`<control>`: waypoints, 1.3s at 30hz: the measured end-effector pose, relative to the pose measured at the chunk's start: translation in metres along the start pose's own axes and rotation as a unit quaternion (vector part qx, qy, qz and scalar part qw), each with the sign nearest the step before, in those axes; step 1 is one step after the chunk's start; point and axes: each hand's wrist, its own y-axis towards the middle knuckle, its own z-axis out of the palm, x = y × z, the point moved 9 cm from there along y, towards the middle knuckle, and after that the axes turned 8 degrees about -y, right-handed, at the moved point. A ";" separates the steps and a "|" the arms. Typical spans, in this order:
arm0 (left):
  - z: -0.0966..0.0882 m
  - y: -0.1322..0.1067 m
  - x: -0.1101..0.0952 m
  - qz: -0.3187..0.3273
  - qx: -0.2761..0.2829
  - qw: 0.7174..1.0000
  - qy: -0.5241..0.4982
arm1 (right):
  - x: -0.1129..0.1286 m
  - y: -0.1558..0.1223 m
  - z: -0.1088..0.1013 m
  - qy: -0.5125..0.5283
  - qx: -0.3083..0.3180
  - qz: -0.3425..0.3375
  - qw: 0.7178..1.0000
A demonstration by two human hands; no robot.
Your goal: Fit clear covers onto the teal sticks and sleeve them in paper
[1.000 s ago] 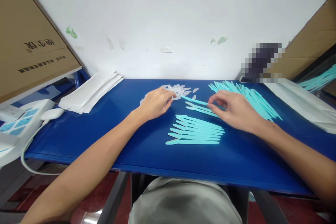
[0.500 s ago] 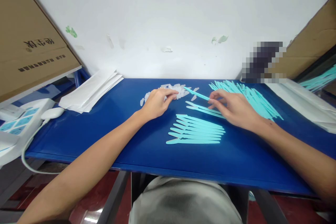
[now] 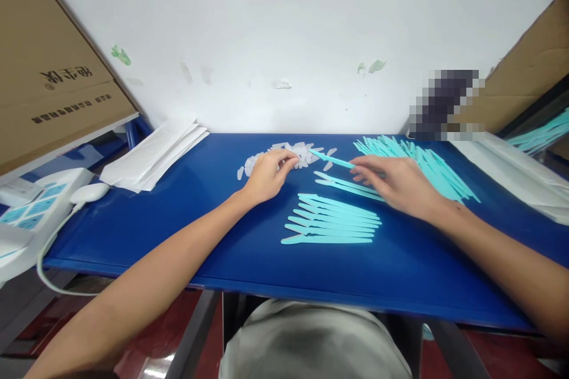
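Note:
My right hand (image 3: 389, 180) grips the handle end of a turquoise eyebrow razor (image 3: 331, 159), held raised with its blade end pointing left. My left hand (image 3: 269, 174) is closed in a pinch at the front of a pile of small translucent blade caps (image 3: 304, 154). Whatever sits between its fingertips is too small to make out. Below the right hand lie a couple of razors (image 3: 342, 185), partly hidden by it. Nearer to me, several more razors (image 3: 335, 222) are fanned out in a row, blade ends to the left.
A heap of turquoise razors (image 3: 427, 166) lies behind my right hand. White paper sleeves (image 3: 153, 154) rest at the left of the blue table (image 3: 249, 254), near a power strip (image 3: 44, 207) and its cable. Cardboard boxes (image 3: 57, 59) stand at both sides.
The raised razor has shifted slightly to the left and dipped a little. My left hand stays by the caps, its fingertips drawn slightly back. The lying razors have not moved.

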 end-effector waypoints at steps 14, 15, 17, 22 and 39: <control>0.011 -0.005 -0.004 -0.011 0.016 0.997 -0.078 | 0.018 -0.001 -0.002 -0.066 0.000 -0.055 0.996; 0.013 -0.006 -0.008 0.012 0.026 0.998 -0.062 | 0.020 -0.002 -0.002 -0.068 0.000 -0.057 0.996; 0.017 -0.007 -0.016 0.069 0.055 0.996 -0.003 | 0.020 -0.002 -0.001 -0.074 0.008 -0.059 0.995; 0.013 -0.005 -0.017 0.128 0.109 0.967 0.193 | 0.021 -0.003 0.009 -0.127 0.056 -0.069 0.988; 0.010 -0.008 -0.007 0.056 0.222 0.921 0.316 | 0.038 -0.014 0.024 -0.125 0.152 -0.123 0.973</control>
